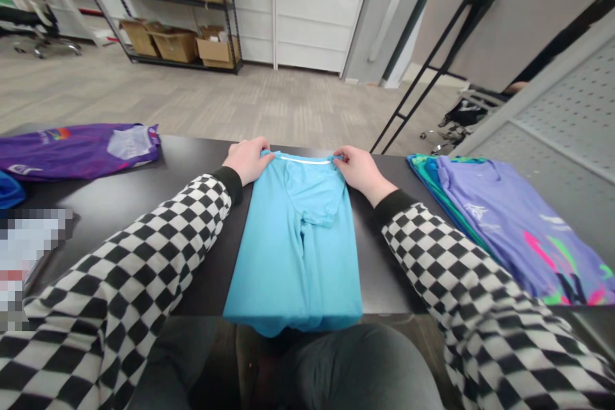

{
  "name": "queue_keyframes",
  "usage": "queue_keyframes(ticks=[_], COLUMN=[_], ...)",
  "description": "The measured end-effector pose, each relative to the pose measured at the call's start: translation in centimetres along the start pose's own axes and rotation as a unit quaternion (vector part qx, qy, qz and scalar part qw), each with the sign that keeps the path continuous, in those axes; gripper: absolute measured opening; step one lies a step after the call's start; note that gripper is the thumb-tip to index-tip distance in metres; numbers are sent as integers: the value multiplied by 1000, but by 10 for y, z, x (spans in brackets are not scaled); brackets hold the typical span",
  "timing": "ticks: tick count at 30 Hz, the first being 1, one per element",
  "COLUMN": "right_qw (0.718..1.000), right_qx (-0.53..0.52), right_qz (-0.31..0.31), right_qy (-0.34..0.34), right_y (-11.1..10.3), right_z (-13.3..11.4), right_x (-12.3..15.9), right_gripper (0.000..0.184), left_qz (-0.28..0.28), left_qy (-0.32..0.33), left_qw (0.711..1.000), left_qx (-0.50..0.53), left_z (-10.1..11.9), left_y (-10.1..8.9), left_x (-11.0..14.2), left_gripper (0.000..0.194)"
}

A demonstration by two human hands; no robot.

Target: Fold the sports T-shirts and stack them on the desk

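A light blue shirt [269, 250] lies in front of me on the dark table, its sides and a sleeve folded inward over the back. The bottom end hangs slightly over the near table edge. My left hand [247, 160] is closed on the shirt's far left corner, thumb on top of the fabric. At the far right corner, my right hand [361, 172] pinches the cloth between thumb and fingers. A white strip runs along the collar edge between both hands.
On the table's [192, 157] left lie a purple shirt [86, 154], a blue garment [9, 191] and a blurred-out flat item [29, 250]. A stack with a lavender shirt [514, 218] on top sits at right, beside a perforated grey panel [567, 115]. Shelves with cardboard boxes [175, 45] stand beyond.
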State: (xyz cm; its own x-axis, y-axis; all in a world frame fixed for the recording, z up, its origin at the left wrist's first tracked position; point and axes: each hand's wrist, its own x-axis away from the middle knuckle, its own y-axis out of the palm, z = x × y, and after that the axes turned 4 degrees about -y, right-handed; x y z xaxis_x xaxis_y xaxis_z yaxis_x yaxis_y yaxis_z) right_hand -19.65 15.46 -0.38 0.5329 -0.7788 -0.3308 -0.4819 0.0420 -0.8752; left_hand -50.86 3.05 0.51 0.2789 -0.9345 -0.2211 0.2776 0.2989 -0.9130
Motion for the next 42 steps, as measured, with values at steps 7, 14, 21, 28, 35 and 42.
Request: queue_keyframes(ticks=[7,14,21,28,35,42], right_qw=[999,999,999,997,982,955], right_qx=[48,31,29,2,-171,-244], right_qz=[4,11,38,78,80,29], right_qy=[3,6,24,21,30,167], right_y=[10,19,5,-38,-87,-43], right_z=[8,19,7,-23,-111,-107], right_x=[-37,-68,-44,55,269,387], right_gripper=[27,22,39,42,42,30], left_qz=[19,28,52,15,-84,-17], left_qy=[-11,-22,-78,44,142,102], left_qw=[1000,999,995,989,986,995], left_qx=[-10,-3,39,143,24,12], left_z=[2,-1,2,18,34,16], left_y=[11,17,6,-25,-43,-44], left_x=[-33,-59,-35,103,288,331], left_gripper=[31,32,48,62,70,50])
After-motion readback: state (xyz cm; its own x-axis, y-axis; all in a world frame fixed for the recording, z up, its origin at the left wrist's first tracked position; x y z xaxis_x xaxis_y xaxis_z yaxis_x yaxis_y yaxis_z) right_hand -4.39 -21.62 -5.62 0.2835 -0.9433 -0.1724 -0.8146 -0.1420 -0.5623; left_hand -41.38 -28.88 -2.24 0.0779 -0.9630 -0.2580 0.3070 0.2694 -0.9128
